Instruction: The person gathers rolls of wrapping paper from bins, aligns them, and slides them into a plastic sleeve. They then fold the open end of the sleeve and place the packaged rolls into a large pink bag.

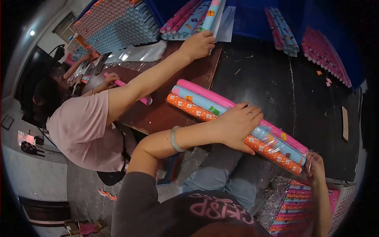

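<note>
A bundle of three wrapping paper rolls [201,102], pink, light blue and orange, lies slanted before me at the table's near edge. Glossy clear film covers its right part. My left hand [240,127] is clasped over the bundle's middle, thumb on the near side and fingers across the top. At the bundle's right end, my right hand [315,165] has its fingers closed on the clear plastic film [310,156]. Part of the rolls is hidden under my left hand.
A co-worker in a pink shirt [81,122] reaches across to rolls [191,19] at the back. Stacked rolls [114,27] stand back left, more rolls [325,55] back right. A wooden strip [345,123] lies right on the black table [256,71]. Wrapped bundles [294,205] sit below right.
</note>
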Demonstrator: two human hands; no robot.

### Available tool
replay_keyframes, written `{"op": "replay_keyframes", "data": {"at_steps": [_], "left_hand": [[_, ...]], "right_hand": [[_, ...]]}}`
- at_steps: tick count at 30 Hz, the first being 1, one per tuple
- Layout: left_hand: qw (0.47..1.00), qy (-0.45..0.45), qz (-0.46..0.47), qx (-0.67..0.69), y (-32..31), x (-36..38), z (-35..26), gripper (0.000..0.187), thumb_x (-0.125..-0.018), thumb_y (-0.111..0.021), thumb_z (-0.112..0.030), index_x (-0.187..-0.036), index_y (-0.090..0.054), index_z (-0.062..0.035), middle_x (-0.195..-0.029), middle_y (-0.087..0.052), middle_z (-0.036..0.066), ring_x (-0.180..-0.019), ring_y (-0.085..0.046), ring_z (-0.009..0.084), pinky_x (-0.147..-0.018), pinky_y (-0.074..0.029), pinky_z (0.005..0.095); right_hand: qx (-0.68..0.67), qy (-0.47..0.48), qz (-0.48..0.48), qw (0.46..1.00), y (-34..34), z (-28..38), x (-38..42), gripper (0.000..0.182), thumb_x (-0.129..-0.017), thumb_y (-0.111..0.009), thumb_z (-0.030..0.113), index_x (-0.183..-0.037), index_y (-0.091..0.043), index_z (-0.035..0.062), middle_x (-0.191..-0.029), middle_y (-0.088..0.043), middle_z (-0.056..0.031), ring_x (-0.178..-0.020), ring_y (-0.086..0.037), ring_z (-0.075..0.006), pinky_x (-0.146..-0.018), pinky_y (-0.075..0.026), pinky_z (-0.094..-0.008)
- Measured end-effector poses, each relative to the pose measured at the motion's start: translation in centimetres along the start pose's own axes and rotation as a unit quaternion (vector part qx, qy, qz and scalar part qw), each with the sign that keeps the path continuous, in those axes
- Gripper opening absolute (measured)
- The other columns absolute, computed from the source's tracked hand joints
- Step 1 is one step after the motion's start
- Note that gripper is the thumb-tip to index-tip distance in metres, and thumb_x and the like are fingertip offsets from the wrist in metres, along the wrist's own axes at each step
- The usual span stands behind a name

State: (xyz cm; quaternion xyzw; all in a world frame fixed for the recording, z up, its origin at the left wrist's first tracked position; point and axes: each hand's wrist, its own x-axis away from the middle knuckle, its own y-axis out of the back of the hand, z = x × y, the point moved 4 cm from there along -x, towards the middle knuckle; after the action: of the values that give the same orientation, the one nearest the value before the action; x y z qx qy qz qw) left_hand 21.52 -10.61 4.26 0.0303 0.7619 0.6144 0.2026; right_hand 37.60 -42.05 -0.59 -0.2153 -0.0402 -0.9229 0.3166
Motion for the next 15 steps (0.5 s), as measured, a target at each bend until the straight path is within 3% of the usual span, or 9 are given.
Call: {"op": "replay_keyframes", "data": {"at_steps": [2,11,15], "left_hand": [[1.0,0.0,0.004,0.002,0.0,0.0,0.1,0.097,-0.063,-0.068,-0.064,-0.121,-0.045,0.0105,-0.126,-0.049,0.026,-0.121,-0.046,0.0362,-0.104,-0.031,0.0465],[1.0,-0.004,-0.012,-0.01,-0.2,0.1,0.0,0.097,-0.064,-0.066,-0.066,-0.12,-0.048,0.0116,-0.126,-0.05,0.027,-0.122,-0.046,0.0361,-0.102,-0.033,0.0454],[1.0,0.002,-0.012,-0.006,0.0,0.2,0.1,0.094,-0.064,-0.067,-0.066,-0.118,-0.048,0.0092,-0.128,-0.049,0.026,-0.123,-0.045,0.0358,-0.105,-0.031,0.0463]], "right_hand": [[-0.04,-0.037,-0.053,0.997,-0.4,0.1,0.2,0.016,-0.087,-0.063,0.018,-0.078,-0.056,0.0059,-0.051,-0.048,0.0015,-0.033,-0.037,-0.0056,-0.03,-0.022,-0.0203],[0.039,-0.005,-0.053,0.998,-1.4,1.0,1.2,0.015,-0.087,-0.063,0.017,-0.09,-0.06,0.0025,-0.058,-0.051,0.002,-0.04,-0.042,-0.0039,-0.035,-0.028,-0.0193],[0.104,0.03,-0.055,0.993,-0.1,1.1,2.5,0.012,-0.088,-0.062,0.014,-0.087,-0.061,0.0018,-0.059,-0.052,0.0018,-0.041,-0.042,-0.0038,-0.036,-0.029,-0.0194]]}}
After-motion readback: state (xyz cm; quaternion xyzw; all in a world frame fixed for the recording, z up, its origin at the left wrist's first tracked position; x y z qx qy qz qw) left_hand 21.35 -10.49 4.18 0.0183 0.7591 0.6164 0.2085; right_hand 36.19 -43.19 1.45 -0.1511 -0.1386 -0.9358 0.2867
